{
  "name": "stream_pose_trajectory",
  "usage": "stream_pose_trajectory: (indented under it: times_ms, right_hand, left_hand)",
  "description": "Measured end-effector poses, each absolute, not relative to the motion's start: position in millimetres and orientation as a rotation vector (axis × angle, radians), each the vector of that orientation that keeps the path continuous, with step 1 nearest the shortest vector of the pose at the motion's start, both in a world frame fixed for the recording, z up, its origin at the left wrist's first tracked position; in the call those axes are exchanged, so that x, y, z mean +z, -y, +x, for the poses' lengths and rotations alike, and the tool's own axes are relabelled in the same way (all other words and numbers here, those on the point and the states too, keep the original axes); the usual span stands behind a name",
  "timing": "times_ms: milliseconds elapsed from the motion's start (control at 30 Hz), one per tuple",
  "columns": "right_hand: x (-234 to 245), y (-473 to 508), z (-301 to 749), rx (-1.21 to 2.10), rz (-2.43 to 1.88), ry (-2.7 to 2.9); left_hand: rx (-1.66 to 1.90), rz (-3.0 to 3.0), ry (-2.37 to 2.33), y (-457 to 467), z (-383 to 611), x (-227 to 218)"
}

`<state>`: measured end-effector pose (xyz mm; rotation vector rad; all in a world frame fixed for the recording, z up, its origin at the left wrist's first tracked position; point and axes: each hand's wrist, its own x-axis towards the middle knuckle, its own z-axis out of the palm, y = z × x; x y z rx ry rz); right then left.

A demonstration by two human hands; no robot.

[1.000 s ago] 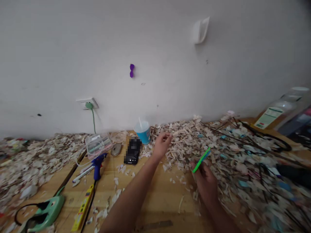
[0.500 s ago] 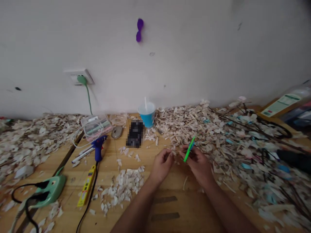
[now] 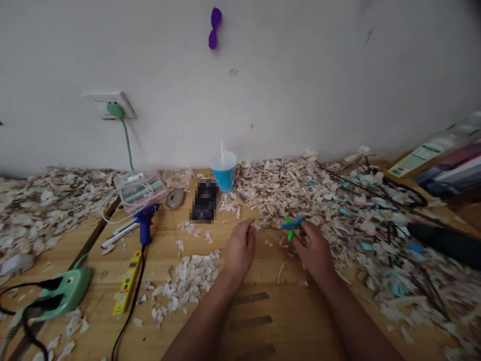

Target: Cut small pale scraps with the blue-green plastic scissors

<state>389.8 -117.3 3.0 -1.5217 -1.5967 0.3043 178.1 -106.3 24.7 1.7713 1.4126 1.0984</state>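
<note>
My right hand (image 3: 313,250) is closed on a pair of small blue and green scissors (image 3: 291,225), seen with blue and green parts crossing, above the wooden table. To its left, my left hand (image 3: 240,250) is held with fingers pressed together. A pale bit shows by its fingertips, but what they grip is too small to make out. Beside my left forearm lies a small heap of whitish flakes (image 3: 193,281). Beyond both hands spreads a thick layer of pale, curled scraps (image 3: 278,185).
A blue cup with a straw (image 3: 224,170) stands near the wall, next to a blurred dark object (image 3: 205,200). Leftward lie a blue glue gun (image 3: 146,225), a yellow box (image 3: 128,283), a green power strip (image 3: 67,296) and a clear case (image 3: 139,190). Dark stems (image 3: 361,195) lie right.
The scissors in my right hand have turned from a single green edge to a crossed blue and green shape. My hands have moved slightly apart. The view has tilted down and shifted right.
</note>
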Motion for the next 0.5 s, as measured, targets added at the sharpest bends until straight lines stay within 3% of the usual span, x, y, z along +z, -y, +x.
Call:
stream_pose_trajectory:
  times_ms: [200,500]
  right_hand:
    - [-13.5,103.9,388.5,0.063,-1.457,2.055]
    - [29.6,118.4,371.5,0.444,-1.413,1.663]
  left_hand:
    - [0.954,1.916,-1.397,108.9,179.0,21.9]
    - [1.151,1.301,-1.101,110.9,191.8,27.1]
